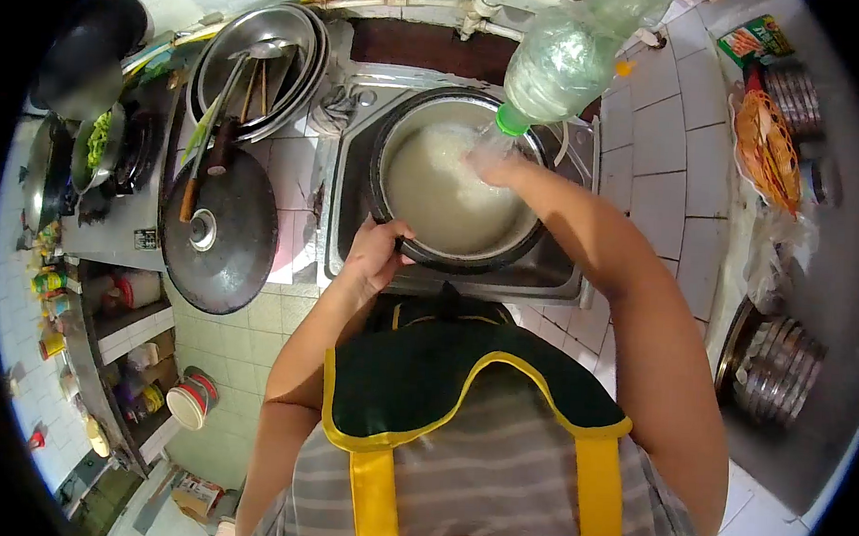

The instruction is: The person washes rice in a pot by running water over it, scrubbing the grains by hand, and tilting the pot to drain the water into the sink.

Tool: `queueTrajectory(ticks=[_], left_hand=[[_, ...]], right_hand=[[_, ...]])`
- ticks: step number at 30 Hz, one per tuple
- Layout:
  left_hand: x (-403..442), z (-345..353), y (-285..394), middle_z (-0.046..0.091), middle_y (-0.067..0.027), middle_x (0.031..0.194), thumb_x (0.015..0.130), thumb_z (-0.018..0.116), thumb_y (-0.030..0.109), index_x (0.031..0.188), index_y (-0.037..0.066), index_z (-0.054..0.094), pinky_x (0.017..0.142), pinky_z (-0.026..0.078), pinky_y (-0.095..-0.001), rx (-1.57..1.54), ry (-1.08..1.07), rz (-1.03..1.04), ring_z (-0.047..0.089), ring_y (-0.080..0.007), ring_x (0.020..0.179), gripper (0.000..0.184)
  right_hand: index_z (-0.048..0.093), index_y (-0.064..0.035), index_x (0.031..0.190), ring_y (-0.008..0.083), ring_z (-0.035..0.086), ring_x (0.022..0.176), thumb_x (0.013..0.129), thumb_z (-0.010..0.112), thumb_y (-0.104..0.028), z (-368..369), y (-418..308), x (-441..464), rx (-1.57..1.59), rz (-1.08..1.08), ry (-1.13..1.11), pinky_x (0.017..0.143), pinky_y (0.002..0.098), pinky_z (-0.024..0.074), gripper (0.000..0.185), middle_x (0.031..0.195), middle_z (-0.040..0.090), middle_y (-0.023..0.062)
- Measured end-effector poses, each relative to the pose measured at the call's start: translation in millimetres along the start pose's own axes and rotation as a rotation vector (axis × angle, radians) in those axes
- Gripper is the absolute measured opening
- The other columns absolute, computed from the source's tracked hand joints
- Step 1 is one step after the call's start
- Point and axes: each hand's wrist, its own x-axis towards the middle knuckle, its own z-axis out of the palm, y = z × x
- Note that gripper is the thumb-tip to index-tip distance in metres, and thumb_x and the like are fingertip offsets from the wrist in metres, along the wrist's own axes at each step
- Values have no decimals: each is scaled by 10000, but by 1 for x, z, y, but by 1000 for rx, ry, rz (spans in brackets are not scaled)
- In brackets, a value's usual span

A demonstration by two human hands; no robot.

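A round pot (pixel 380 160) with a dark rim sits in the steel sink (pixel 344 216). Cloudy whitish water (pixel 437 206) fills much of it, with froth near the top. My left hand (pixel 380 251) is closed on the pot's near-left rim, thumb over the edge. Over the pot's right side reaches my right hand (pixel 499 170), at the water. Splashing water blurs its fingers, so I cannot see whether they hold anything. A clear plastic bottle (pixel 561 73) with a green cap (pixel 513 119) hangs neck-down just above that hand.
Nested metal basins (pixel 203 76) holding a ladle and other utensils stand left of the sink. A large dark lid (pixel 229 259) lies below them. Further left is a stove with pans (pixel 109 144). An orange basket (pixel 770 154) and stacked metal dishes (pixel 780 370) are at right.
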Motion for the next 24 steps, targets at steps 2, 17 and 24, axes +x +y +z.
queueTrajectory(ticks=[2,17,24], left_hand=[[0,2,-5,555,-77,886,692,511,-34,966,19,482,637,499,-370,-4,21,15,559,-204,781,281],[4,4,-12,547,-30,796,695,534,9,900,78,505,518,411,-316,45,21,5,519,-159,710,218],[6,1,-13,555,-65,872,679,546,37,1034,66,455,493,444,-339,40,9,15,551,-184,705,368]], right_hand=[[507,-44,1138,310,448,1098,882,409,-353,32,8,-5,89,-16,-46,890,394,375,414,1188,459,223],[491,-63,1145,350,419,1121,817,474,-256,20,-51,7,-62,-369,137,919,425,353,381,1254,386,213],[461,-78,1202,337,407,1137,771,503,-219,16,-15,-56,-430,-300,-46,955,432,314,456,1287,365,173]])
